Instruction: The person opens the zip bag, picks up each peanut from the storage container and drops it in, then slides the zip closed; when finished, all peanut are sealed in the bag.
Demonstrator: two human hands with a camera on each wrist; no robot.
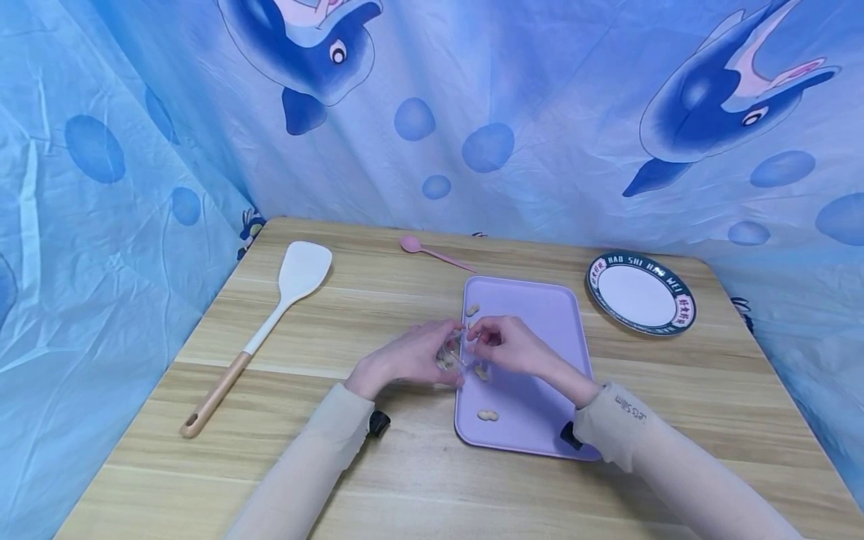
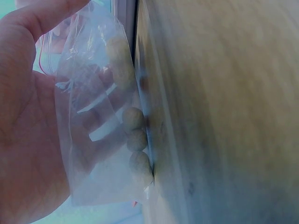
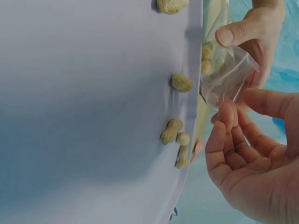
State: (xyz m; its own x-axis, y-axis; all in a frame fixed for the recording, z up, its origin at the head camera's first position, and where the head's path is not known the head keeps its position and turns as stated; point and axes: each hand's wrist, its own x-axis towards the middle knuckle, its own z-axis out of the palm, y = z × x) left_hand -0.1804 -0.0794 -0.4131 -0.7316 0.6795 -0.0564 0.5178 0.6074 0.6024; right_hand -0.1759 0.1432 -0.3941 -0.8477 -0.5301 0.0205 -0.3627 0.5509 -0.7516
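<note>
Bag: clear plastic bag [image 1: 448, 358], several peanuts inside, located at the left edge of the tray, about midway along it. I see the left hand [image 1: 413, 355] holding it, thumb on one side, fingers behind. Right hand [image 1: 508, 345] is narrow, fingers curled at the bag's red-lined end; whether they pinch the film I cannot tell.

Tray [image 1: 540, 319]: purple, rounded corners, set on the wooden desk [image 1: 418, 480]. Along its left edge I log loose peanuts: one single peanut [image 1: 487, 415] nearest the near left corner, another [image 3: 181, 83] beside the hands, and a small cluster [image 3: 171, 131] toward the far left corner.

Farther out: pink spoon [image 1: 433, 253] near the desk's far edge; white spatula [image 1: 266, 327], wooden handle, slanting along the left edge; dark-rimmed plate [image 1: 637, 296] by the far right corner. Blue dolphin-print curtain [image 1: 553, 97] behind the far edge.
</note>
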